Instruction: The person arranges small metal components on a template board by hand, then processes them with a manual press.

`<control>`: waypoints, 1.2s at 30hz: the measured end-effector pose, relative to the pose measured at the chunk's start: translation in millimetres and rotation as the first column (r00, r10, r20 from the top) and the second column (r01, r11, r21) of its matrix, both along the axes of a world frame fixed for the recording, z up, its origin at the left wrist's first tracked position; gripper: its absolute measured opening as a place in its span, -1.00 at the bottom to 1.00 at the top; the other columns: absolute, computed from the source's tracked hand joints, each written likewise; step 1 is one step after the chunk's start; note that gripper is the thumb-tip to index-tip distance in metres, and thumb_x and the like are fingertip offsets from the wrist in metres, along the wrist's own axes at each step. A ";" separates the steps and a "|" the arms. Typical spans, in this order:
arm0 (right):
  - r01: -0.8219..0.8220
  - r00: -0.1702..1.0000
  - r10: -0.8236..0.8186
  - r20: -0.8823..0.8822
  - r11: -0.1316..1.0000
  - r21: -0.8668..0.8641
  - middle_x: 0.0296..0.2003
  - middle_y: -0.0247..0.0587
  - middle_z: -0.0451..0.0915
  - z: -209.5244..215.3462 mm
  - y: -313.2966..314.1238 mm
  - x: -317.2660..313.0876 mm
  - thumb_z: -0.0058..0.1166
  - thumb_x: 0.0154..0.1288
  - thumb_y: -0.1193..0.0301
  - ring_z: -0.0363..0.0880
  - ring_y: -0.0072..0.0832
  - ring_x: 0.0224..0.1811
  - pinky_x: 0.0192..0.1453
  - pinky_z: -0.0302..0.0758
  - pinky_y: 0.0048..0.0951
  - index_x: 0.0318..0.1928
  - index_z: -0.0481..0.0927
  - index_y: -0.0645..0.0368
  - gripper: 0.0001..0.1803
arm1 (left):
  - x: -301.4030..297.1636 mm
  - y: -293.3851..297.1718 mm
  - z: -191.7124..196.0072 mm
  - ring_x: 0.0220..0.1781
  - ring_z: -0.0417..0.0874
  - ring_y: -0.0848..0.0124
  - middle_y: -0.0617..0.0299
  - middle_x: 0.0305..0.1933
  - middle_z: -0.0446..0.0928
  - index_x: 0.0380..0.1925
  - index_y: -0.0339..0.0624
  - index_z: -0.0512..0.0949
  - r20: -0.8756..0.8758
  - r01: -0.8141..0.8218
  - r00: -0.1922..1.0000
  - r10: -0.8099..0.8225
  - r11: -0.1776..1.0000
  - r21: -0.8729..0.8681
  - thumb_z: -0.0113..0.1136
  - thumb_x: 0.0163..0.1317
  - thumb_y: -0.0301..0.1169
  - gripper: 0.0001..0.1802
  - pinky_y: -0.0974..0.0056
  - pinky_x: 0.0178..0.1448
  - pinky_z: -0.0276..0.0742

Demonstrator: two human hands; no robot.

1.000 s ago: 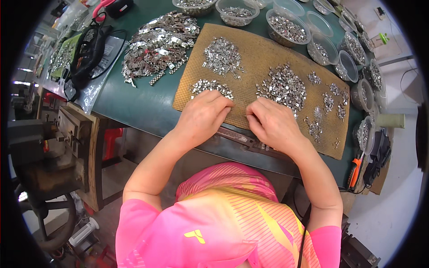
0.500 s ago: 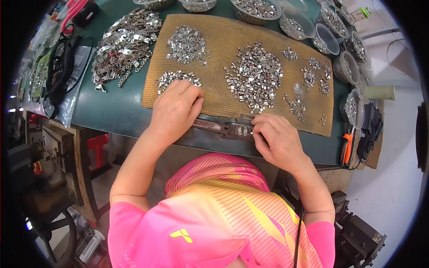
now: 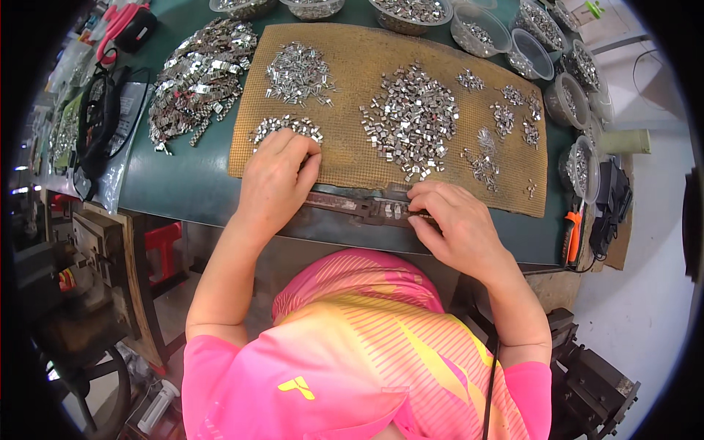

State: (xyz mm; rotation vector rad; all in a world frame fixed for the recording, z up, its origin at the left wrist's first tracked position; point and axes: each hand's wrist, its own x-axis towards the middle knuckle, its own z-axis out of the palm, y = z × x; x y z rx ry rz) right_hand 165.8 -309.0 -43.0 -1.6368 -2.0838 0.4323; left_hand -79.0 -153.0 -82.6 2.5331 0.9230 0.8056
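Observation:
My left hand is closed, its fingertips at the near edge of a small pile of shiny metal links on the brown textured mat. Whatever its fingers pinch is hidden. Along the mat's near edge lies a long dark metal fixture, with a few silver links set in it. At the fixture's right end is my right hand, thumb and fingers bent together around something thin and dark that I cannot make out. A larger heap of metal links spreads beyond it.
A pile of thin metal pieces and several smaller clusters lie on the mat. Linked metal strips are heaped at the left. Plastic tubs of parts ring the far and right sides. Orange-handled pliers lie at the right edge.
The whole view has shifted slightly. My left hand has moved a little left, still at the small pile. At my right hand, a thin dark thing now shows between thumb and fingers.

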 end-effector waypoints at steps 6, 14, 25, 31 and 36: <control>0.018 0.998 -0.018 -0.056 1.000 -0.002 -0.05 -0.18 0.69 -2.8 -0.6 5.3 0.31 0.25 0.49 0.69 -0.14 0.02 0.08 0.60 -0.21 -0.15 0.59 0.15 -0.80 | 7.5 -10.5 9.2 -0.21 0.61 0.11 0.14 -0.30 0.55 -0.25 -0.18 0.61 0.057 -0.015 0.998 0.013 0.999 0.044 0.35 0.23 -0.53 -0.88 0.09 -0.16 0.54; 0.118 0.983 -0.149 0.109 0.961 0.250 0.03 -0.19 0.72 -17.5 8.3 30.8 0.20 0.27 0.56 0.73 -0.21 0.09 0.05 0.67 -0.29 -0.03 0.70 0.17 -0.75 | 56.8 -29.2 16.1 -0.17 0.64 0.18 0.18 -0.23 0.62 -0.10 -0.14 0.71 0.111 0.249 0.962 -0.249 0.968 0.008 0.39 0.21 -0.50 -0.76 0.14 -0.13 0.58; 0.082 0.996 -0.086 0.036 0.991 0.110 0.00 -0.17 0.74 -10.2 -18.3 59.4 0.23 0.26 0.58 0.74 -0.21 0.08 0.09 0.66 -0.25 -0.02 0.72 0.17 -0.74 | 76.6 -31.7 18.1 -0.12 0.60 0.20 0.20 -0.20 0.52 0.00 -0.04 0.73 -0.112 0.429 0.891 -0.440 0.896 -0.111 0.30 0.20 -0.47 -0.66 0.15 -0.12 0.59; 0.238 0.971 -0.236 -0.034 0.963 0.129 -0.21 -0.24 0.69 -15.4 -6.1 59.0 0.31 0.30 0.44 0.71 -0.23 -0.15 -0.12 0.63 -0.27 -0.12 0.69 0.12 -0.83 | 96.9 -23.7 21.2 -0.10 0.63 0.18 0.20 -0.24 0.54 -0.15 -0.09 0.70 -0.053 0.425 0.902 -0.428 0.903 -0.065 0.38 0.19 -0.45 -0.79 0.14 -0.12 0.59; 0.254 0.957 -0.275 0.096 0.949 0.185 -0.33 -0.28 0.59 -19.8 7.2 48.4 0.37 0.23 0.35 0.65 -0.27 -0.23 -0.21 0.59 -0.25 -0.24 0.64 0.09 -0.82 | 114.8 -18.0 15.5 -0.13 0.62 0.17 0.20 -0.27 0.52 -0.18 -0.11 0.69 -0.106 0.453 0.886 -0.452 0.891 -0.009 0.35 0.20 -0.43 -0.82 0.12 -0.10 0.60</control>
